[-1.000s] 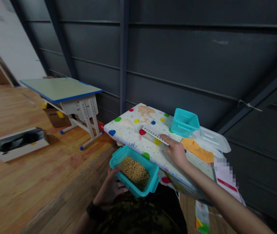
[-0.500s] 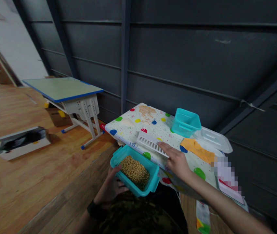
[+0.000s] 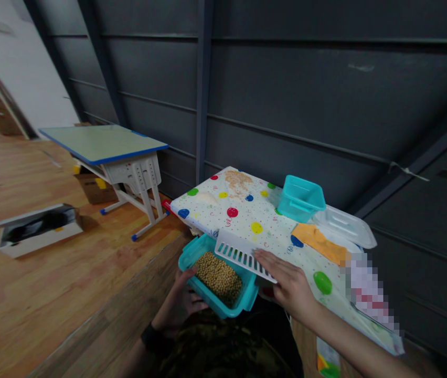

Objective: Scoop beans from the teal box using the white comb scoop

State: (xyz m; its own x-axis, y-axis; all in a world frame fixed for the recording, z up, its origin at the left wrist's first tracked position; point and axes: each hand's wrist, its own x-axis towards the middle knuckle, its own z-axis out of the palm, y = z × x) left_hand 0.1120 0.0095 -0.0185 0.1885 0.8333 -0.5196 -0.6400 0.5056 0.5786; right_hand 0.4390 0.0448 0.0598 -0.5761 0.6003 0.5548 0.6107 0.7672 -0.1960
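1. The left hand [image 3: 182, 302] holds a teal tub [image 3: 219, 276] of pale soybeans [image 3: 219, 275] just below and against the near edge of the spotted table [image 3: 243, 215]. Its thumb is hooked over the tub's near-left rim and its fingers are underneath, so the hand is closed on the tub. Held this low and tight to the edge, the open tub sits where anything pushed off the tabletop would drop into it.

2. The right hand [image 3: 290, 283] presses a white slotted scraper [image 3: 243, 254] flat-fingered from above. The fingers lie together and extended along its right end, pinning it rather than wrapping it; whether the thumb grips below I cannot tell. The scraper stands at the table's near edge and partly overhangs the tub's far rim, its long side parallel to that edge, which suits sweeping loose grains toward the person.

3. The right forearm comes in from the lower right, wrist nearly straight, palm down. The left forearm rises from below, wrist bent back, close to the body.

4. Farther back on the table a patch of scattered brownish grains [image 3: 238, 181] lies near the far edge. To the right stand an empty teal tub [image 3: 301, 198], a clear lid [image 3: 343, 226] and an orange cloth [image 3: 318, 239].
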